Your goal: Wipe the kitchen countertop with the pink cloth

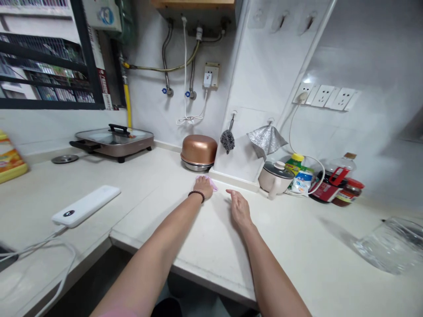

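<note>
My left hand [204, 187], with a dark beaded bracelet at the wrist, presses a small pink cloth [214, 186] against the white countertop [211, 233]. Most of the cloth is hidden under the fingers, and only its edges show. Just beyond that hand, a copper-coloured bowl [199, 149] rests upside down on a silver metal dish [197, 167] by the wall. To the right, my right hand [240, 208] is held low over the counter with its thumb apart and its fingers extended, and nothing is in it.
A lidded electric pan [115, 141] and a white power bank [86, 206] with a cable are at left. A small lidded pot [276, 178], a red-lidded jar [348, 192] and a clear glass container [390, 244] stand at right. A scrubber [228, 140] and silver cloth [266, 139] hang ahead.
</note>
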Tool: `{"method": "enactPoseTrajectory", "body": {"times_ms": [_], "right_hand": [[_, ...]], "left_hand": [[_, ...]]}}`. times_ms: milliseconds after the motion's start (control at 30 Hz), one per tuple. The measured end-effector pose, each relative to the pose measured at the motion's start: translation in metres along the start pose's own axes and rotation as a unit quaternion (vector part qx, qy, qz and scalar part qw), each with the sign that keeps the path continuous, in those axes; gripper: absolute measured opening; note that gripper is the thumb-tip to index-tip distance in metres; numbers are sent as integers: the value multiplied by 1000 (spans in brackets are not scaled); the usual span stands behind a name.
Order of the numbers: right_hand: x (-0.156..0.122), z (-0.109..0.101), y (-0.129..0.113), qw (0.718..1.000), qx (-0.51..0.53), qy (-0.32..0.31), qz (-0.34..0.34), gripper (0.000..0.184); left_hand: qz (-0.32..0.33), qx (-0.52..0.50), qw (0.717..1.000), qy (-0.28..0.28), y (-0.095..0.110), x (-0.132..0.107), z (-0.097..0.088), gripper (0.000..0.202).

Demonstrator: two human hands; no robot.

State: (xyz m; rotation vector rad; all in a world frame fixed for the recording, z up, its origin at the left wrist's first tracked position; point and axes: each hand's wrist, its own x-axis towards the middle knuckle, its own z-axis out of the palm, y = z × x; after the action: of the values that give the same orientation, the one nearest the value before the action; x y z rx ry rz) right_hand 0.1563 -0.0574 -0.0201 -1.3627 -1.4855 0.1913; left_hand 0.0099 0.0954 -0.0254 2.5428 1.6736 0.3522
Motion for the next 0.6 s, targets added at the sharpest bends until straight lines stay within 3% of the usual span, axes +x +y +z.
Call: {"method": "enactPoseTrajectory", "body": {"times_ms": [100,233,367,600], "right_hand": [[-1,-1,2,1000,3,-8,4,64],[-3,-4,6,1000,2,-11,20,67],[-3,-8,11,999,9,-3,31,69],[-4,-6,17,999,21,-1,42,70]], "left_hand": [[22,-10,1000,-6,7,-15,0,60],[14,-10,1000,-7,-4,-41,-4,62],[-28,3,1000,-3,-29,-69,-13,64],[-114,47,992,-12,-91,-126,-42,62]]}}
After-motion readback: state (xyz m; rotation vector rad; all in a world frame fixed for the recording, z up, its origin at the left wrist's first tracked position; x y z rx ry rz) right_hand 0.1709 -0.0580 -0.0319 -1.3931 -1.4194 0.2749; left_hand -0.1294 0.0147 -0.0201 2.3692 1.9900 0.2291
